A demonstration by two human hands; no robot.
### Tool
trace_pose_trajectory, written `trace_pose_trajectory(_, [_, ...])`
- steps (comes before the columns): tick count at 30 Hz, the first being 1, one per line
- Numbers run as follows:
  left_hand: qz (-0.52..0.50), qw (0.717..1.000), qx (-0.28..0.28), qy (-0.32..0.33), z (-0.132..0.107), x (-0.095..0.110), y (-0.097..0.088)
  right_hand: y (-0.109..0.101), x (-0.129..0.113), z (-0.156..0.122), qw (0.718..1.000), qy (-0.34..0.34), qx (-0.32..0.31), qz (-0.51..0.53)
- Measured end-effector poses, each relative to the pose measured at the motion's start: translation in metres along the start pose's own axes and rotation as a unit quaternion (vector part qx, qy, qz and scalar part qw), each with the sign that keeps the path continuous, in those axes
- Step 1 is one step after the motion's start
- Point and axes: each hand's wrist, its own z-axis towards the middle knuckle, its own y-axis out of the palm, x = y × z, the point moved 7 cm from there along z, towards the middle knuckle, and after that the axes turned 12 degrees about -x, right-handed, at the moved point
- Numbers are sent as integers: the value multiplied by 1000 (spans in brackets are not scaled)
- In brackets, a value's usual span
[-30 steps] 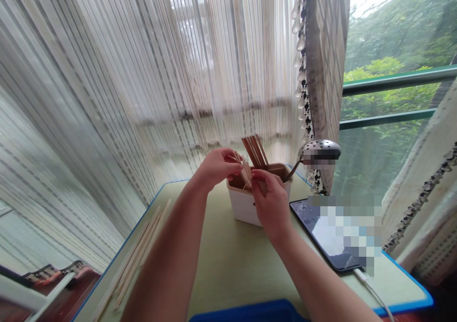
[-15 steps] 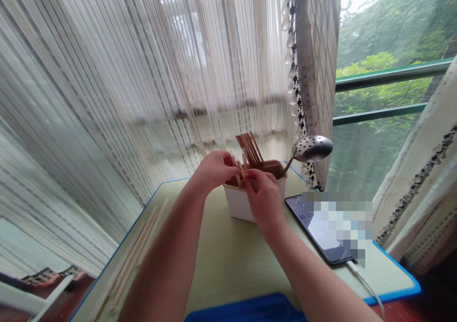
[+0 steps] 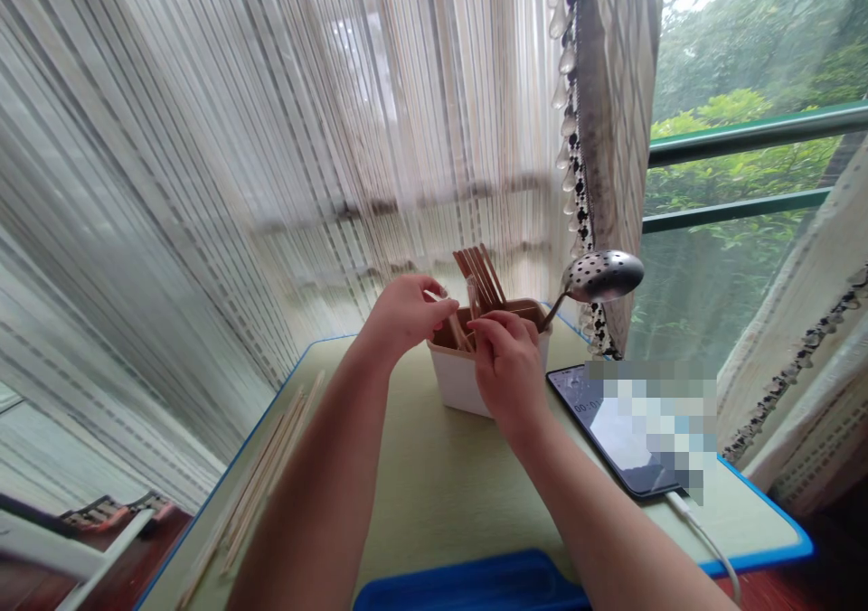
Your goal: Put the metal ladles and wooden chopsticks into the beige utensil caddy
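A white holder box (image 3: 459,383) with a brown rim stands at the far side of the pale green table (image 3: 434,493). Several brown chopsticks (image 3: 480,277) stick up out of it. A perforated metal ladle (image 3: 600,276) leans from its right side. My left hand (image 3: 402,315) is closed, pinching light wooden chopsticks (image 3: 456,325) at the box's left rim. My right hand (image 3: 505,365) is closed too, gripping those same sticks just in front of the box.
Several long light chopsticks (image 3: 266,477) lie along the table's left edge. A phone (image 3: 624,430) with a white cable lies right of the box. A blue tray edge (image 3: 467,584) sits at the near edge. Striped curtains hang close behind the table.
Both hands have stayed at the box, and the light sticks between them have sunk lower into it. The view has shifted slightly.
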Motion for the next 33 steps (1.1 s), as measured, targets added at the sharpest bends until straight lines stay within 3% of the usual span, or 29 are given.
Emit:
trace_pose_trajectory(3, [24, 999, 29, 28, 3, 1, 0, -1, -3, -2, 999, -19, 21, -38])
trace_pose_trajectory(7, [34, 997, 61, 40, 5, 1, -3, 7, -3, -2, 998, -19, -11, -54])
trace_pose_trajectory(17, [-84, 996, 1, -2, 9, -6, 5, 9, 1, 0, 999, 5, -39, -24])
trace_pose_trajectory(24, [-61, 998, -31, 9, 2, 2, 7, 8, -3, -1, 998, -6, -46, -31])
trace_pose_trajectory(33, [-30, 999, 11, 4, 5, -1, 3, 7, -5, -2, 998, -10, -42, -35])
